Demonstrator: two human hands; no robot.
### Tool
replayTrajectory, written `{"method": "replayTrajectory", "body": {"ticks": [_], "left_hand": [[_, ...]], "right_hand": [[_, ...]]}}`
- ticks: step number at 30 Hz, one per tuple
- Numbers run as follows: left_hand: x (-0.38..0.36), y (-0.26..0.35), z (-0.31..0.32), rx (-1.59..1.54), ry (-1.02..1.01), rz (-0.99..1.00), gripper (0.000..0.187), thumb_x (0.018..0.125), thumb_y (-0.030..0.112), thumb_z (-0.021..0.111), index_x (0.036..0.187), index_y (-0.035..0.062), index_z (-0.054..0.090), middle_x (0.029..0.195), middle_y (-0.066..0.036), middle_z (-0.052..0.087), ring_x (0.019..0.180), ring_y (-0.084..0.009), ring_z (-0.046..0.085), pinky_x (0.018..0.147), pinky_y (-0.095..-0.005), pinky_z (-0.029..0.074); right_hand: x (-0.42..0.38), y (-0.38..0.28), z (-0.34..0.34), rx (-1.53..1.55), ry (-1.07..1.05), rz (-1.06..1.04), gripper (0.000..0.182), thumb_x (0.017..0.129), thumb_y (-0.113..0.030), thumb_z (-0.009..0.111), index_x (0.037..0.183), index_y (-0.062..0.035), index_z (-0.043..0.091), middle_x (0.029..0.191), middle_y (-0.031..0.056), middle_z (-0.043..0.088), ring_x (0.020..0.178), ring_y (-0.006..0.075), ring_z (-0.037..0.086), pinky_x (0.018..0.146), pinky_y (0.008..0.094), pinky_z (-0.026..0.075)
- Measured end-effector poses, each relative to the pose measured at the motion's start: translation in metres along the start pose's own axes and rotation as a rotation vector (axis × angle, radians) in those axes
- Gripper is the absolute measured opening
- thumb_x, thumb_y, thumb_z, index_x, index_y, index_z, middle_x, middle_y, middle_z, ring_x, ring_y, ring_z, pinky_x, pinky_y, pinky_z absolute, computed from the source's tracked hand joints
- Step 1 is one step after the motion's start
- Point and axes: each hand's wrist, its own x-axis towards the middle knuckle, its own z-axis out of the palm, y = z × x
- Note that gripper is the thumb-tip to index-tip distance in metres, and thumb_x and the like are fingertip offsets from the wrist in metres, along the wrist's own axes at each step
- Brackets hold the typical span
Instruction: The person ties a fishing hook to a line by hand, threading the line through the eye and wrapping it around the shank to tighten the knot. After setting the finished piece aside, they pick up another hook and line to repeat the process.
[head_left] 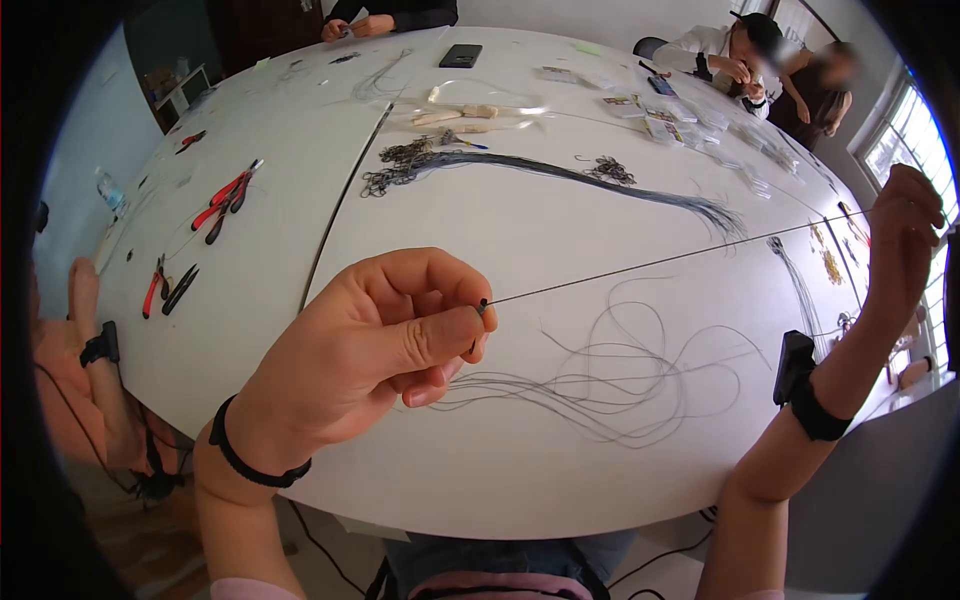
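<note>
In the head view a dark thin line (620,268) runs taut from lower left to upper right. My left hand (370,345) pinches its near end between thumb and forefinger, where a small dark piece (483,304) pokes out; its exact kind is partly hidden. Far out at the right edge, my right hand (905,225) is raised with bent fingers closed on the other end of the line. Loose coils of thin grey line (660,375) lie on the white table (400,480) below, and part of them passes behind my left hand.
Beyond lie a long bundle of dark strands (580,172) with tangled dark loops (395,165), and a smaller dark pile (610,170). Red-handled pliers (228,203) and black tweezers (180,290) are on the left. A phone (460,56) and clear packets (665,125) sit farther back. Other people surround the table.
</note>
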Motion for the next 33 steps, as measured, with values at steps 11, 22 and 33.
{"method": "replayTrajectory", "body": {"ticks": [11,22,33], "left_hand": [[-0.002,0.001,0.004,0.011,-0.064,-0.080,0.013,0.087,0.014,0.062,0.087,0.0020,0.055,0.069,-0.005,0.054,0.050,-0.0082,0.042,0.042,-0.0209,0.032],[-0.005,0.003,0.004,0.000,-0.084,-0.096,0.016,0.085,0.013,0.064,0.084,0.0025,0.052,0.070,-0.005,0.053,0.054,-0.0079,0.044,0.042,-0.0204,0.033],[-0.010,0.000,0.000,-0.038,-0.203,0.040,0.018,0.083,0.015,0.066,0.086,-0.0001,0.056,0.073,-0.008,0.057,0.055,-0.0071,0.045,0.044,-0.0177,0.035]], "right_hand": [[-0.038,-0.118,-0.050,-0.057,0.331,-0.536,0.015,0.093,0.003,0.038,0.095,0.0078,0.052,0.092,0.0171,0.052,0.088,0.0252,0.051,0.083,0.0379,0.045],[-0.066,-0.141,-0.056,-0.338,0.733,-0.946,0.007,0.086,-0.002,0.056,0.084,0.0045,0.057,0.076,0.0124,0.061,0.072,0.0230,0.061,0.068,0.0322,0.054],[-0.035,-0.104,-0.041,-0.107,0.842,-1.366,0.004,0.083,0.002,0.057,0.079,0.0023,0.057,0.074,0.0116,0.062,0.068,0.0225,0.063,0.064,0.0319,0.056]]}}
